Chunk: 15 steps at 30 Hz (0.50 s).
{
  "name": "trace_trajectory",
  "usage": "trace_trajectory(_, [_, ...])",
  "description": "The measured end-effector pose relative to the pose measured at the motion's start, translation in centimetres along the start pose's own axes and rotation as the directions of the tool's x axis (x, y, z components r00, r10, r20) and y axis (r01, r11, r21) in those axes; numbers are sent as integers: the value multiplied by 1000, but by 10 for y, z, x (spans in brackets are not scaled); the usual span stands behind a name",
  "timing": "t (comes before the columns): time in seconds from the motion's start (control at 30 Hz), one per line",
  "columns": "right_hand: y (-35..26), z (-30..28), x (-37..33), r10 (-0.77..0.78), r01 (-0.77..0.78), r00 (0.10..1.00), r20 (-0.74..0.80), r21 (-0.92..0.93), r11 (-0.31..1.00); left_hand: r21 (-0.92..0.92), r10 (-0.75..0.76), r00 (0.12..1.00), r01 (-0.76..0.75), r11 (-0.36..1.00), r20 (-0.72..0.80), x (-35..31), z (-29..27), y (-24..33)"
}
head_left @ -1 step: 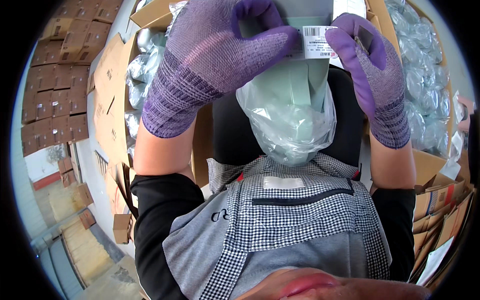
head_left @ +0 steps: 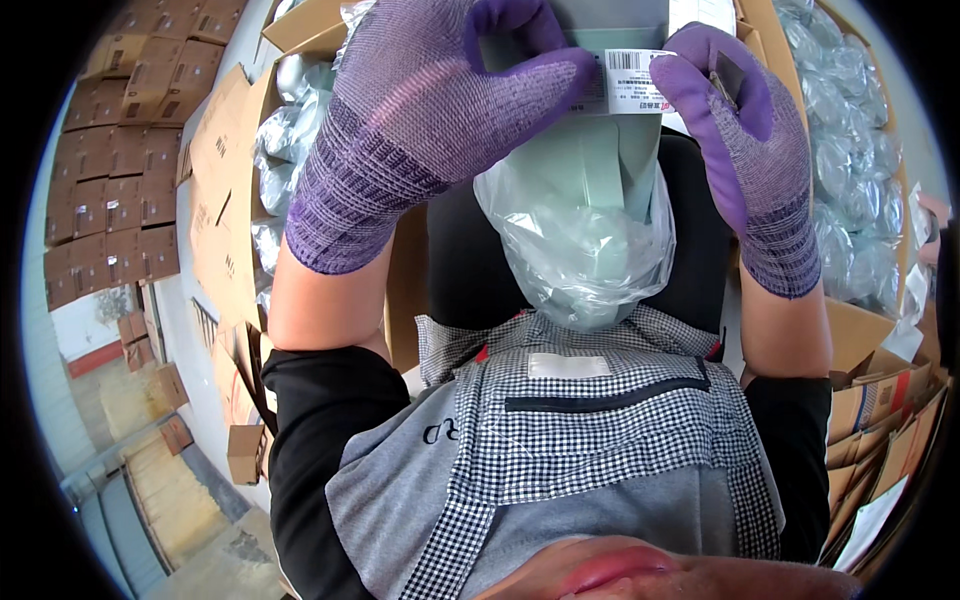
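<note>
the white, rectangular printed paper label (head_left: 632,88) lies at one o'clock, its long axis running from nine to three. it crosses the upper part of a pale green, smooth-sided object (head_left: 575,165), whose own long axis runs from twelve to six, its rounded end, in a clear plastic bag (head_left: 590,280), pointing to six. the purple-gloved left hand (head_left: 450,85) curls at twelve, thumb on the label's nine-o'clock end; whether fingers pinch behind cannot be told. the purple-gloved right hand (head_left: 740,130), at two, pinches the three-o'clock end. beyond, clear-wrapped goods (head_left: 845,160) fill a brown cardboard carton (head_left: 783,75).
</note>
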State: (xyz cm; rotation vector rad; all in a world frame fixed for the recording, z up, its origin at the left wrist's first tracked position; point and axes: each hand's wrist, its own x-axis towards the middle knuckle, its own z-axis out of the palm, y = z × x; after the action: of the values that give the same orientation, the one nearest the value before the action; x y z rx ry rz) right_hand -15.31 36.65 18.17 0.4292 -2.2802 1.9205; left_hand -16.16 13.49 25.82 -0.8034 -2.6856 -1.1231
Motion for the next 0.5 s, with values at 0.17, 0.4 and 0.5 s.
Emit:
trace_trajectory(0.17, [1, 1, 1, -148, 148, 987, 70, 4, 989, -13, 114, 989, -116, 993, -98, -8, 9, 16])
trace_trajectory(0.4, [6, -1, 8, -176, 176, 981, 85, 12, 984, 131, 113, 990, -102, 986, -81, -3, 11, 17])
trace_trajectory(0.5, [7, 0, 10, -156, 152, 984, 86, 53, 987, 115, 123, 990, -115, 987, -68, 1, 14, -5])
